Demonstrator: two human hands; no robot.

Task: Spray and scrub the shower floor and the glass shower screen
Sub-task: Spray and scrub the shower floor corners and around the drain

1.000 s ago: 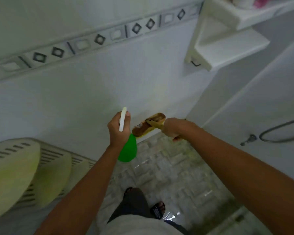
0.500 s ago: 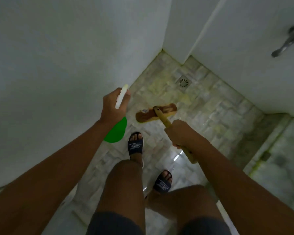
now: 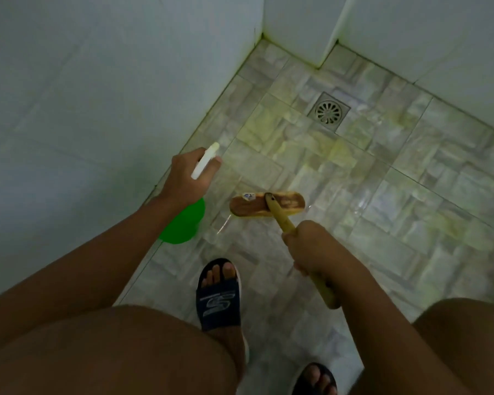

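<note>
Green spray bottle (image 3: pixel 184 223) in left hand (image 3: pixel 184 178) (brush (image 3: pixel 267 207) right).

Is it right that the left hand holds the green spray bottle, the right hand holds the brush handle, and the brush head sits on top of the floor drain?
Not quite. In the head view the brush head sits on bare tile, well short of the floor drain.

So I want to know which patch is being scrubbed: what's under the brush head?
The brush head lies over pale floor tile, short of the drain. Its bristles and the tile directly beneath are hidden.
</note>
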